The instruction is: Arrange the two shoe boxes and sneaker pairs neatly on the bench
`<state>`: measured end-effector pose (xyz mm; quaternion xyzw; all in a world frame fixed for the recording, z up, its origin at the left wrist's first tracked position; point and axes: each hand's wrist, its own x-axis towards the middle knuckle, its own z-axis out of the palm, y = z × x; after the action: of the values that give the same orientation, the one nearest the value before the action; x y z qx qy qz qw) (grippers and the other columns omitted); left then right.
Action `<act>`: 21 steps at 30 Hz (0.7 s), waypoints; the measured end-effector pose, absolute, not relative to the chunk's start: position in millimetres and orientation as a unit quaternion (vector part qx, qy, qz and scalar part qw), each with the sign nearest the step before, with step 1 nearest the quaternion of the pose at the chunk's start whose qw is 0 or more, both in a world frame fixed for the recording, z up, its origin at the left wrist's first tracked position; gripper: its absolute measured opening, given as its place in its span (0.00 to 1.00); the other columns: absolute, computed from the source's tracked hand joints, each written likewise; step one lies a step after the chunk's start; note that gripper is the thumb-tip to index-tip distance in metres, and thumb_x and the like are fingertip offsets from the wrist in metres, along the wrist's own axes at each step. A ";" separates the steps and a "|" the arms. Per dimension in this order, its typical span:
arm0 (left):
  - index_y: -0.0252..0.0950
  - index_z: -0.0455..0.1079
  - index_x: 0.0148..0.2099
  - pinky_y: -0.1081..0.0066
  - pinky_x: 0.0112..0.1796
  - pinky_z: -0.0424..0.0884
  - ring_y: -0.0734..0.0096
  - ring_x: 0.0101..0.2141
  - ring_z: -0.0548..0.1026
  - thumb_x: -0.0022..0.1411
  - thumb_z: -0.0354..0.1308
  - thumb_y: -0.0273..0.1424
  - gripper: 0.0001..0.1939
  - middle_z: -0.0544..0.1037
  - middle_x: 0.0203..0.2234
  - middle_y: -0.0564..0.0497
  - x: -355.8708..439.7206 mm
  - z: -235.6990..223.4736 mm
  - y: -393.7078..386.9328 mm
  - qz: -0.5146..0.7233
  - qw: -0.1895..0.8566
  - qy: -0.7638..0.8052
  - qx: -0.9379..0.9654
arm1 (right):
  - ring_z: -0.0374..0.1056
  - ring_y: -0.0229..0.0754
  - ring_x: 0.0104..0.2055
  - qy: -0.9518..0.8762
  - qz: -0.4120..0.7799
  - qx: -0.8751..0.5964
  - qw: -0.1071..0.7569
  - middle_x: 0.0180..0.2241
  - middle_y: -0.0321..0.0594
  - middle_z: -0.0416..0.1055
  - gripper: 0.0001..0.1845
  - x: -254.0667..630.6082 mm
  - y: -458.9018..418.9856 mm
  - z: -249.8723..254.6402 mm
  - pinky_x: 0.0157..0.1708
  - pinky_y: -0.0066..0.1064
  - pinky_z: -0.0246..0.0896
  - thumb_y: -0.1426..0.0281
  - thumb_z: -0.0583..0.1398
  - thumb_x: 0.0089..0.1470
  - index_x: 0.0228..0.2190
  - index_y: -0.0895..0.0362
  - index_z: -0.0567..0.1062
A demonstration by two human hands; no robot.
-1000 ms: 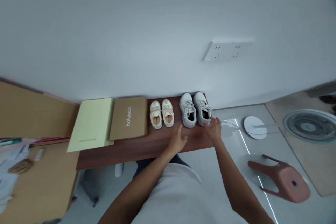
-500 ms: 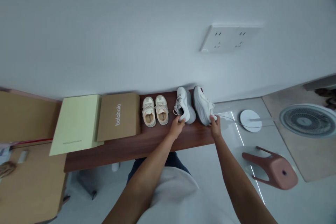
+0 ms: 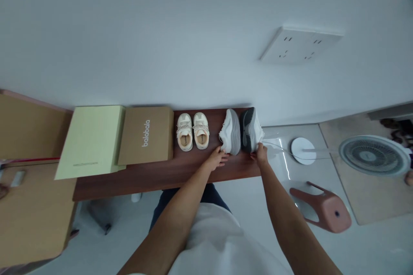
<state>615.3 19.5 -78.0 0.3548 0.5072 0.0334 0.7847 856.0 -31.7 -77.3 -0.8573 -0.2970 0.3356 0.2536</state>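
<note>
Two white sneakers sit at the right end of a dark wooden bench. The left sneaker (image 3: pixel 229 132) leans onto its side, its thick grey sole facing right. Beside it the right sneaker (image 3: pixel 257 128) is tipped the other way, showing a dark sole toward its mate. My left hand (image 3: pixel 217 159) is at the left sneaker's heel, fingers stretched and apart, the thumb close to or touching it. My right hand (image 3: pixel 260 154) grips the heel of the right sneaker; some fingertips are hidden behind it. Left of them stands a pair of small cream shoes (image 3: pixel 185 134), toes toward the wall.
On the bench (image 3: pixel 155 180) lie a brown shoebox (image 3: pixel 145 137) and a pale green box (image 3: pixel 90 139). A wall socket plate (image 3: pixel 301 45) is above. At right are a pink stool (image 3: pixel 335 212) and a standing fan (image 3: pixel 371 154); a tan table (image 3: pixel 35 219) is at left.
Both sneakers have tipped further onto their sides, and the right one now shows its dark sole. My left hand's fingers have opened at the heel. The view has shifted slightly.
</note>
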 end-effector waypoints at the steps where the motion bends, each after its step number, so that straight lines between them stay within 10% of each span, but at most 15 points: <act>1: 0.47 0.55 0.66 0.64 0.45 0.73 0.69 0.46 0.80 0.73 0.44 0.45 0.23 0.78 0.52 0.45 613.1 -76.8 15.8 0.036 0.758 0.537 0.369 | 0.74 0.55 0.40 -0.261 0.313 -0.881 0.240 0.37 0.50 0.73 0.32 857.1 -31.8 -71.2 0.39 0.47 0.71 0.52 0.41 0.62 0.55 0.60 0.62; 6: 0.37 0.57 0.68 0.55 0.57 0.67 0.56 0.58 0.72 0.67 0.55 0.35 0.30 0.73 0.56 0.37 562.5 -65.2 -4.7 0.193 0.520 0.618 0.558 | 0.60 0.64 0.61 -0.321 0.083 -0.899 0.286 0.58 0.67 0.62 0.38 802.5 -35.2 -41.2 0.60 0.55 0.57 0.52 0.53 0.60 0.62 0.65 0.57; 10: 0.37 0.64 0.64 0.49 0.64 0.56 0.49 0.68 0.57 0.64 0.58 0.31 0.27 0.61 0.65 0.36 509.8 -61.3 11.2 0.269 0.319 0.724 0.550 | 0.60 0.55 0.63 -0.530 0.236 -0.747 0.325 0.60 0.56 0.63 0.25 689.0 -8.9 -41.9 0.60 0.48 0.59 0.56 0.56 0.61 0.56 0.55 0.68; 16: 0.37 0.74 0.35 0.60 0.57 0.68 0.54 0.52 0.74 0.57 0.65 0.30 0.04 0.74 0.45 0.44 490.1 -72.3 53.6 0.355 0.437 0.698 0.443 | 0.64 0.56 0.60 -0.452 0.345 -0.742 0.356 0.53 0.55 0.69 0.15 621.9 42.4 -69.8 0.60 0.44 0.60 0.59 0.68 0.49 0.34 0.58 0.77; 21: 0.37 0.72 0.39 0.61 0.49 0.74 0.63 0.41 0.78 0.60 0.64 0.39 0.11 0.78 0.33 0.51 479.2 -77.5 40.7 0.375 0.680 0.585 0.235 | 0.71 0.45 0.43 -0.171 0.509 -0.661 0.524 0.32 0.35 0.74 0.14 644.9 10.7 -83.5 0.48 0.40 0.70 0.56 0.65 0.52 0.30 0.53 0.71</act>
<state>479.2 40.7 -77.5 0.2355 0.5845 0.3751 0.6798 644.9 10.7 -83.5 -0.6610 -0.1714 0.5095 0.5235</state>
